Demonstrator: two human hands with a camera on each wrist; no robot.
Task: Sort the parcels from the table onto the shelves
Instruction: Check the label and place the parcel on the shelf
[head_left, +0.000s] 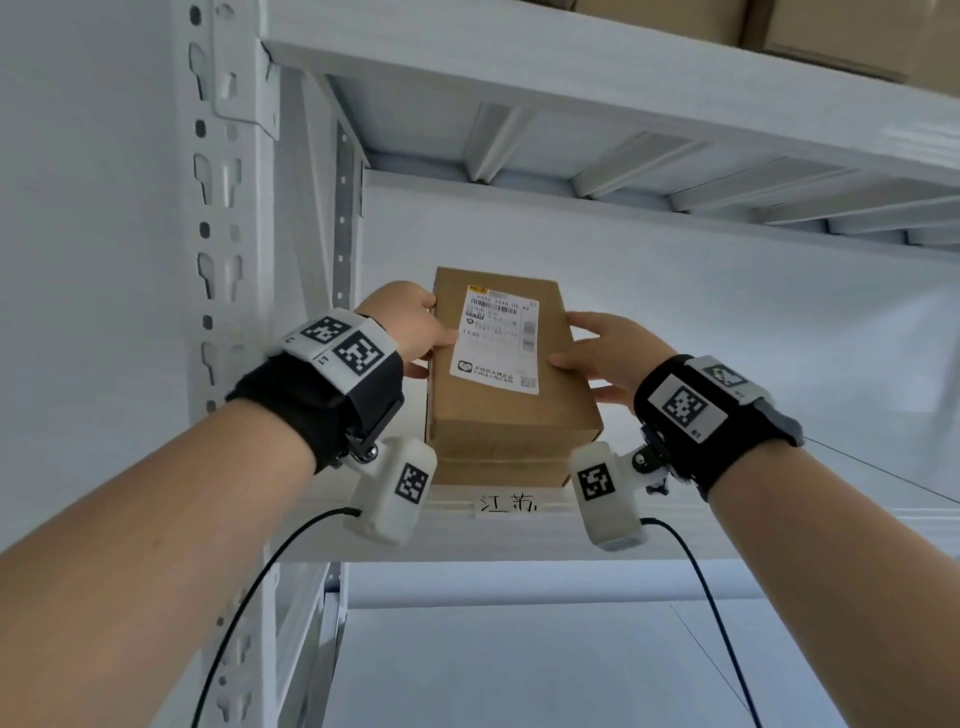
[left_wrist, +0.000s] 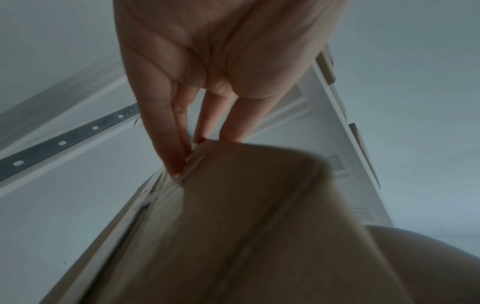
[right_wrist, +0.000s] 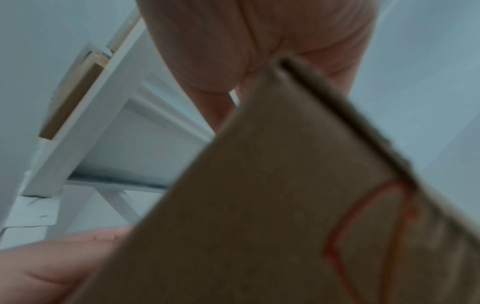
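1. At frame centre, we hold the parcel (head_left: 506, 358) over the shelf (head_left: 675, 535), atop another box (head_left: 498, 467).
2. Our left hand (head_left: 410, 325) and right hand (head_left: 605, 358) clasp its sides, thumbs on top.
3. We judge this the placing step; next we should settle it squarely, then let go.

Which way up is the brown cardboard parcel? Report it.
Label side up: the brown cardboard parcel shows its white shipping label on top, lying atop another box.
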